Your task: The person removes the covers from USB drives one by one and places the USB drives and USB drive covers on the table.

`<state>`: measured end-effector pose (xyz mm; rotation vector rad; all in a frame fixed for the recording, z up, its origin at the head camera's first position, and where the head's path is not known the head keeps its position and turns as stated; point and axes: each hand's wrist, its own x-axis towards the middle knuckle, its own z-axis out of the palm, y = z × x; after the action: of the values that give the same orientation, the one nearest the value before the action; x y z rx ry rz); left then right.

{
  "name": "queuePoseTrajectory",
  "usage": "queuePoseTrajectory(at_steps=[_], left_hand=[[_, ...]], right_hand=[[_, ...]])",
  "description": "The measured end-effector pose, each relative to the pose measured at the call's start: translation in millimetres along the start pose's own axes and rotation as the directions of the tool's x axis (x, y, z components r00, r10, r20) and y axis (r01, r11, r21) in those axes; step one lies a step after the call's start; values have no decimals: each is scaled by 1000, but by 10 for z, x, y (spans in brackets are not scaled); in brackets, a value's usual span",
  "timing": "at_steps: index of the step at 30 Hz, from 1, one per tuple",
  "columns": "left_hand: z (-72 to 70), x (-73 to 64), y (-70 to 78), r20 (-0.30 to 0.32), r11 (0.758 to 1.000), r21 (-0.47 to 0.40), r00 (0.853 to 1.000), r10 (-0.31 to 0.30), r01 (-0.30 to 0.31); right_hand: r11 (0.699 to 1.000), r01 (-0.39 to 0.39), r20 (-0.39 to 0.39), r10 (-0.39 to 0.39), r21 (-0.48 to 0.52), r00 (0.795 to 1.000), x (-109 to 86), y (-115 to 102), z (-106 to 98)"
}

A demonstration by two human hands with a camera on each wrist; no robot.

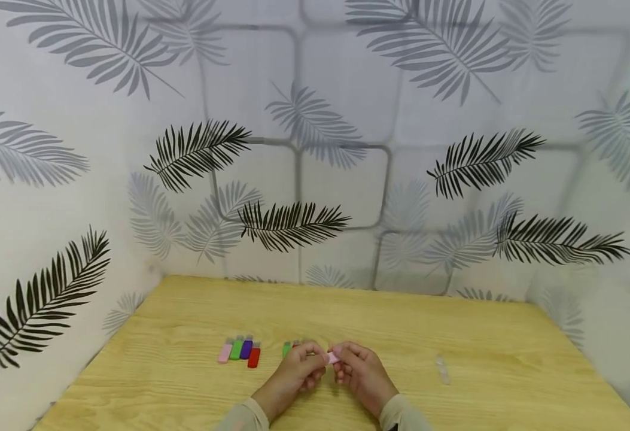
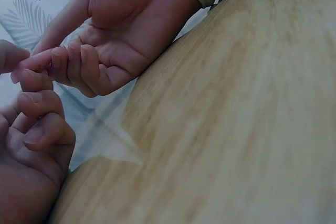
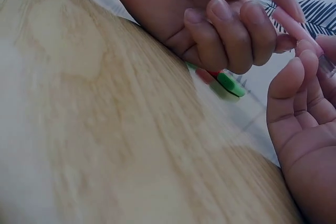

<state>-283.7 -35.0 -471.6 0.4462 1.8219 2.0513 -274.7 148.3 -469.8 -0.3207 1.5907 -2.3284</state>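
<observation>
A slim pink USB flash drive [image 1: 332,358] is held up between both hands over the wooden table. My left hand [image 1: 300,368] pinches its pink body between thumb and finger, as the right wrist view shows of the pink body [image 3: 295,29]. At the other end, thumb and fingers of my right hand [image 1: 362,374] grip around its metal connector [image 3: 326,65]. The other fingers of both hands are curled in. In the left wrist view, fingers cover most of the drive. Just beyond the left hand lie a green drive [image 1: 286,348] and a red one, partly hidden.
A row of USB drives lies on the table [image 1: 185,383] to the left: pink [image 1: 225,352], green [image 1: 236,348], purple [image 1: 247,348] and red [image 1: 253,356]. To the right lies a small clear plastic piece [image 1: 443,369]. A leaf-patterned curtain [image 1: 341,251] hangs behind the table.
</observation>
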Motion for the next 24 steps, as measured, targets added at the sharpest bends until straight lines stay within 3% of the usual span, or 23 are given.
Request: queuePoseTrajectory(at_steps=[11, 14, 24], left_hand=[[14, -6, 3, 138, 976, 207, 990, 43, -71], [6, -14, 15, 168, 972, 225, 985, 30, -68], [3, -32, -9, 165, 982, 186, 986, 11, -43]], right_hand=[[999, 20, 35, -19, -39, 999, -9, -2, -7], [999, 28, 21, -27, -36, 999, 11, 1, 3], [999, 17, -88, -20, -42, 996, 7, 26, 27]])
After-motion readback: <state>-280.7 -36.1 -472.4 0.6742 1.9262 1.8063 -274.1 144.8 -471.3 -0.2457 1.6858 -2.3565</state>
